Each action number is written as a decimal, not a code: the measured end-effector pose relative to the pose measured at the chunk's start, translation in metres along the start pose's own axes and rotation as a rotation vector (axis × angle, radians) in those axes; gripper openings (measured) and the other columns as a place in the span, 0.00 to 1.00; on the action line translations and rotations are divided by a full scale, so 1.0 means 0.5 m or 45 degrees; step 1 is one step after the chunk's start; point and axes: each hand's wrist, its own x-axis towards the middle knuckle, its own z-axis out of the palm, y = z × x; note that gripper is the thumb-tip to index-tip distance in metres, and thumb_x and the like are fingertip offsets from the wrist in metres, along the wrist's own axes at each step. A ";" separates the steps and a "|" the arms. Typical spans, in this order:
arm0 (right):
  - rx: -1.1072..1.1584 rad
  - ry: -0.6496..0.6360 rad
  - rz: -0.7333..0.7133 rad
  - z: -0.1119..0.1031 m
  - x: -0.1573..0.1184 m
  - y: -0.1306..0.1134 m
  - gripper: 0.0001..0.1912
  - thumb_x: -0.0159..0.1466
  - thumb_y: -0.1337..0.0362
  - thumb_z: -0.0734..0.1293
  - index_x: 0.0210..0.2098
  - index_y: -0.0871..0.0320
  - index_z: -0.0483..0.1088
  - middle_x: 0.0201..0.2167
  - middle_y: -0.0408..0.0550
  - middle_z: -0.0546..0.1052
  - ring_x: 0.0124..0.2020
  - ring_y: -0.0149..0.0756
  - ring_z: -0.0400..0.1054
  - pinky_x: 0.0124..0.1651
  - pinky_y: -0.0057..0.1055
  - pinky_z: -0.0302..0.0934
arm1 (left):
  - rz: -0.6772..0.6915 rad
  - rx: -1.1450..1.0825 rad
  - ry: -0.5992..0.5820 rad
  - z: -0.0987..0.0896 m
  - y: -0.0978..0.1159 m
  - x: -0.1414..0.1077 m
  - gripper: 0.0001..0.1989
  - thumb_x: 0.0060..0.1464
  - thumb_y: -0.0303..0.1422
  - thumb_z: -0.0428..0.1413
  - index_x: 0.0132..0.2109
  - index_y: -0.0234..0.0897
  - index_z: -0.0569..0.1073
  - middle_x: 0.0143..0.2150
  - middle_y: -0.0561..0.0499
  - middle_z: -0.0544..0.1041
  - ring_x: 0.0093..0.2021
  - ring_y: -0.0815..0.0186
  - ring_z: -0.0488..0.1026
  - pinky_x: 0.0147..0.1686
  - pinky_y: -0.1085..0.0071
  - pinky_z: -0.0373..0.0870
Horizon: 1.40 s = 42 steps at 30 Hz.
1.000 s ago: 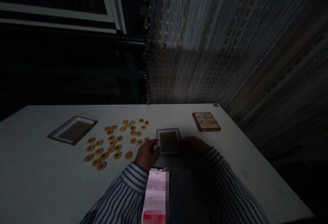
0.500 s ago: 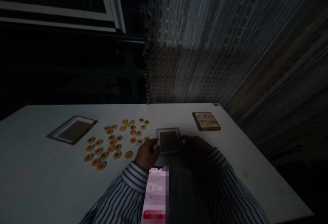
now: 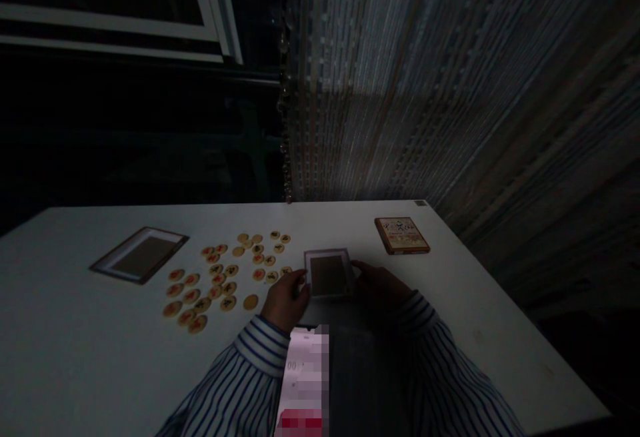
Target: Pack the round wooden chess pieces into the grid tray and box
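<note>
Between my hands is a shallow square box tray [image 3: 329, 276] with a pale rim and a brown inside. My left hand [image 3: 286, 300] grips its left side, thumb and fingers closed at the edge. On the opposite side, my right hand [image 3: 383, 285] is closed at the right edge, its fingers dim in shadow. Several round wooden Chinese chess pieces [image 3: 217, 278] with red or black characters lie scattered left of my left hand. One plain-faced piece [image 3: 251, 302] is nearest to that hand.
A flat framed lid or tray [image 3: 145, 255] lies at the left of the white table [image 3: 100, 370]. At the right rests a printed box [image 3: 403, 235]. A lit phone [image 3: 303, 384] is at the front. Behind the table hangs a string curtain [image 3: 360, 144].
Both hands stay at the tray's sides, with only slight movement of the right hand. The whole view has shifted very slightly. The chess pieces lie as before.
</note>
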 end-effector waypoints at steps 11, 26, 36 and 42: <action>-0.017 0.045 0.008 0.008 0.002 -0.008 0.26 0.57 0.66 0.55 0.55 0.63 0.54 0.30 0.50 0.76 0.30 0.34 0.69 0.33 0.28 0.59 | -0.036 0.042 0.035 -0.006 0.001 -0.001 0.17 0.46 0.31 0.49 0.45 0.33 0.70 0.39 0.46 0.75 0.40 0.63 0.72 0.41 0.68 0.68; -0.258 -0.097 -0.055 0.013 0.000 -0.005 0.16 0.60 0.59 0.54 0.43 0.50 0.69 0.36 0.46 0.74 0.35 0.35 0.67 0.36 0.28 0.56 | -0.034 0.041 0.017 -0.006 0.000 -0.001 0.17 0.46 0.31 0.49 0.45 0.34 0.69 0.40 0.46 0.75 0.41 0.64 0.71 0.42 0.69 0.66; -0.228 -0.124 -0.051 0.017 0.005 0.004 0.16 0.60 0.59 0.55 0.44 0.48 0.69 0.38 0.46 0.73 0.37 0.35 0.66 0.38 0.28 0.56 | -0.048 0.053 -0.004 -0.008 0.003 -0.002 0.17 0.46 0.31 0.49 0.45 0.34 0.69 0.38 0.47 0.75 0.39 0.64 0.71 0.41 0.68 0.67; -0.247 -0.116 -0.048 0.013 0.003 0.001 0.16 0.61 0.59 0.54 0.42 0.49 0.69 0.34 0.46 0.74 0.34 0.35 0.66 0.34 0.28 0.56 | -0.034 0.034 -0.006 -0.010 0.005 -0.002 0.17 0.47 0.31 0.48 0.45 0.35 0.69 0.40 0.46 0.75 0.41 0.63 0.71 0.42 0.67 0.66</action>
